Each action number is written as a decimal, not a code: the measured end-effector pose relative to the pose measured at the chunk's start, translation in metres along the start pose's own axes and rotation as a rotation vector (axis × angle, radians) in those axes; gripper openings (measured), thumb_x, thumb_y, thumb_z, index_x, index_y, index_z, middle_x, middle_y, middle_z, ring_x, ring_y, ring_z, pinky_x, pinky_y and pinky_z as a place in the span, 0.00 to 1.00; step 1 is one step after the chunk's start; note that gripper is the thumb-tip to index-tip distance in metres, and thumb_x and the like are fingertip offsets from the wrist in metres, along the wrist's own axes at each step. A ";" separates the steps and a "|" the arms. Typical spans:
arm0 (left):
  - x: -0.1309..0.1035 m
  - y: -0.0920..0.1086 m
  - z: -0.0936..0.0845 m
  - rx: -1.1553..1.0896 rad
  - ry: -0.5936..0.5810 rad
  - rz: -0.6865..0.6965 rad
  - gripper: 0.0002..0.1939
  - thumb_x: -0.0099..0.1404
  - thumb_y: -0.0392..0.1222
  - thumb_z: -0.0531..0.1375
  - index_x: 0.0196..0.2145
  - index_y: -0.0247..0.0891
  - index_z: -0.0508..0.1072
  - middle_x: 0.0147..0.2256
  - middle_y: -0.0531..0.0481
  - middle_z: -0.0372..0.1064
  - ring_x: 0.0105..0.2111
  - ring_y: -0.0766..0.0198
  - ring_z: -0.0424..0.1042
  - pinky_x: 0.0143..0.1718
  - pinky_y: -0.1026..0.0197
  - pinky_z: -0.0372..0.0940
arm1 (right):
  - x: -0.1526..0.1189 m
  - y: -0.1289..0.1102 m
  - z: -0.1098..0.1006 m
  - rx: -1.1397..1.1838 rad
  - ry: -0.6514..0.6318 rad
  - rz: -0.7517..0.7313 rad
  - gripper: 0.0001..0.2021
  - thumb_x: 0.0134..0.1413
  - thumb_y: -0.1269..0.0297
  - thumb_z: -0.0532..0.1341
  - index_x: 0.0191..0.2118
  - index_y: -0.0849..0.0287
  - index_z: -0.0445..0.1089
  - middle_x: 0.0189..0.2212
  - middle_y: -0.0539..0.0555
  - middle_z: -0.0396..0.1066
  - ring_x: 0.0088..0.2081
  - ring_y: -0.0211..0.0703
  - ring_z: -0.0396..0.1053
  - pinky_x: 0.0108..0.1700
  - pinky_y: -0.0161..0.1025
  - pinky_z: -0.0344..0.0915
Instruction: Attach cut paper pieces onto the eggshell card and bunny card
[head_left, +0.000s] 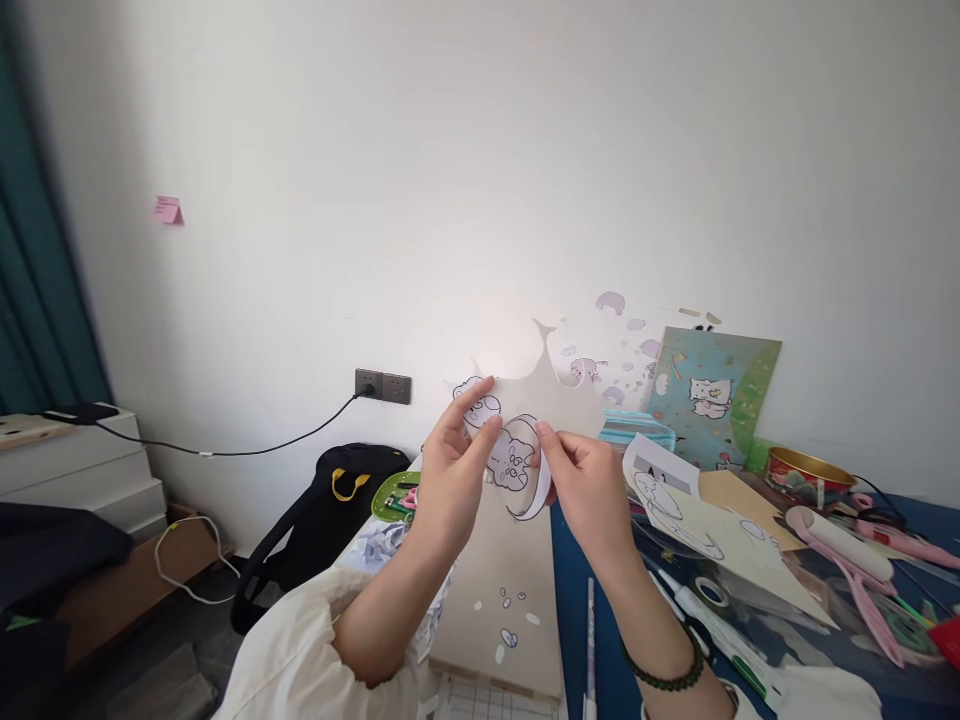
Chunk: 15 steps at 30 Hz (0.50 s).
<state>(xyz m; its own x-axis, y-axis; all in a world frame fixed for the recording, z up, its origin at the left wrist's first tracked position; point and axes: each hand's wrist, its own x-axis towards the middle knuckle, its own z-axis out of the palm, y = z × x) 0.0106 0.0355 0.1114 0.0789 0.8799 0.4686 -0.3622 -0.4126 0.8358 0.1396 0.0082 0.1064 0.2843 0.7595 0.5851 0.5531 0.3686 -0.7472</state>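
Up in front of me, both hands hold a pale sheet [559,400] with a jagged, cut-out upper edge. My left hand [455,470] pinches its left part between thumb and fingers, beside a printed round cartoon figure [478,408]. Below the left thumb shows a cat-like cartoon [511,462] with a dark outline. My right hand [592,480] is closed at the sheet's right side, thumb and forefinger pinching a curved white paper strip [541,490] that bends around the cat-like cartoon. Whether the strip is fully separate from the sheet I cannot tell.
Below lies a beige board [499,590] with small stickers. To the right are drawn paper sheets [697,520], a pink-handled roller [844,550], a tape roll [711,592] and a red tin [810,470]. A painted picture [712,390] leans on the wall. A black bag [315,530] stands left.
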 end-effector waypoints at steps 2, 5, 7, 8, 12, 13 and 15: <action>0.000 0.000 0.001 -0.059 -0.001 -0.021 0.18 0.62 0.45 0.61 0.51 0.48 0.70 0.33 0.53 0.71 0.30 0.67 0.69 0.31 0.67 0.65 | 0.000 -0.001 0.001 0.020 -0.001 0.012 0.24 0.60 0.49 0.53 0.18 0.58 0.64 0.10 0.46 0.59 0.15 0.38 0.62 0.22 0.35 0.56; 0.000 -0.001 0.002 -0.119 0.005 -0.018 0.16 0.64 0.44 0.59 0.50 0.47 0.72 0.35 0.52 0.72 0.31 0.67 0.69 0.31 0.67 0.65 | -0.001 -0.002 0.002 0.061 0.003 0.031 0.24 0.59 0.49 0.53 0.18 0.58 0.64 0.10 0.46 0.59 0.14 0.38 0.62 0.21 0.34 0.56; -0.001 -0.003 0.002 -0.123 0.004 -0.001 0.15 0.64 0.44 0.59 0.49 0.46 0.72 0.36 0.52 0.72 0.33 0.66 0.70 0.33 0.67 0.65 | -0.002 -0.002 0.002 0.089 0.005 0.034 0.24 0.59 0.48 0.53 0.18 0.57 0.63 0.10 0.46 0.59 0.14 0.37 0.62 0.20 0.34 0.57; -0.001 -0.003 0.002 -0.118 -0.003 0.000 0.15 0.63 0.44 0.60 0.49 0.46 0.72 0.35 0.52 0.72 0.33 0.65 0.70 0.33 0.66 0.65 | -0.003 -0.002 0.002 0.099 0.005 0.034 0.24 0.59 0.48 0.53 0.18 0.57 0.63 0.10 0.46 0.59 0.14 0.37 0.62 0.20 0.34 0.57; -0.003 -0.003 0.002 -0.016 -0.015 -0.007 0.20 0.60 0.45 0.63 0.51 0.49 0.70 0.33 0.53 0.71 0.26 0.67 0.67 0.25 0.67 0.62 | -0.003 -0.003 0.002 0.099 0.012 0.029 0.23 0.59 0.49 0.53 0.18 0.57 0.63 0.10 0.46 0.58 0.14 0.37 0.62 0.20 0.33 0.57; -0.003 -0.003 0.001 0.009 -0.006 0.002 0.21 0.60 0.45 0.63 0.51 0.49 0.70 0.36 0.52 0.71 0.26 0.68 0.67 0.24 0.68 0.62 | -0.003 -0.003 0.002 0.097 0.014 0.027 0.23 0.59 0.49 0.53 0.18 0.57 0.63 0.10 0.46 0.58 0.14 0.37 0.62 0.20 0.33 0.57; -0.004 -0.003 0.001 0.020 0.009 0.023 0.21 0.59 0.42 0.63 0.51 0.49 0.70 0.40 0.51 0.71 0.29 0.67 0.69 0.26 0.67 0.64 | -0.002 -0.003 0.001 0.094 0.014 0.022 0.23 0.60 0.50 0.53 0.18 0.58 0.63 0.10 0.45 0.58 0.14 0.37 0.62 0.20 0.33 0.57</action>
<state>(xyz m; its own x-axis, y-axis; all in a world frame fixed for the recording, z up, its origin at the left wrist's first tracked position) 0.0126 0.0329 0.1076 0.0620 0.8721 0.4853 -0.3451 -0.4375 0.8303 0.1364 0.0063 0.1065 0.3072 0.7605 0.5720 0.4709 0.4009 -0.7859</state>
